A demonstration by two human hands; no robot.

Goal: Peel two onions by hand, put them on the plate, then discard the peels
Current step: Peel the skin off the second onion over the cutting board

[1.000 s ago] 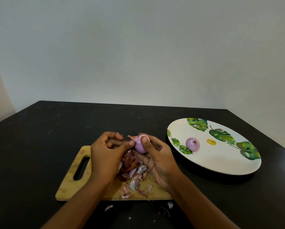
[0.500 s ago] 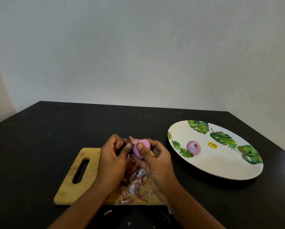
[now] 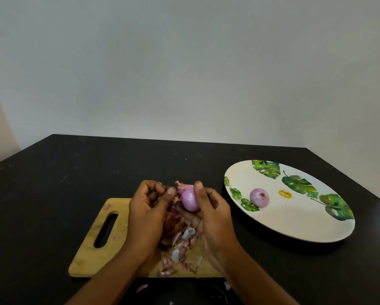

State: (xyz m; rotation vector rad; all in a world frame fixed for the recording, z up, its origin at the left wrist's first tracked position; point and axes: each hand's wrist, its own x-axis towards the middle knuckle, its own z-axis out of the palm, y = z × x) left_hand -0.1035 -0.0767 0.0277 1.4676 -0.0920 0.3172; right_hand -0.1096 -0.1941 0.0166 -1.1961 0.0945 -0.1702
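Peeling of the second bulb is, as I judge it, the step in hand. The right hand [image 3: 209, 214] holds the small half-peeled purple onion [image 3: 190, 200] above the far edge of the pale wooden cutting board [image 3: 92, 249]. Its thumb is pressed on the top of the bulb and its fingers are curled under it. The left hand [image 3: 146, 208] has curled fingers, and its thumb and forefinger seem to pinch the flap of reddish dry skin [image 3: 179, 185] that stands up at the top of the onion.

To do this well, the flap should be pulled down along the bulb, not outward, so that it comes off as one strip and does not tear. The right hand should turn the onion a little after each pull. The bare surface looks smooth and probably slippery, so the hold should be firm but not squeezing.

Keeping the work over the board lets scraps fall on the pile of red and white peels [image 3: 178, 238]. A few loose scraps [image 3: 141, 288] already lie on the black table [image 3: 52, 172] in front of the board and will need collecting.

The peeled purple onion [image 3: 259, 198] lies on the left part of the round white plate with green leaf print [image 3: 294, 235], to the right of the board.
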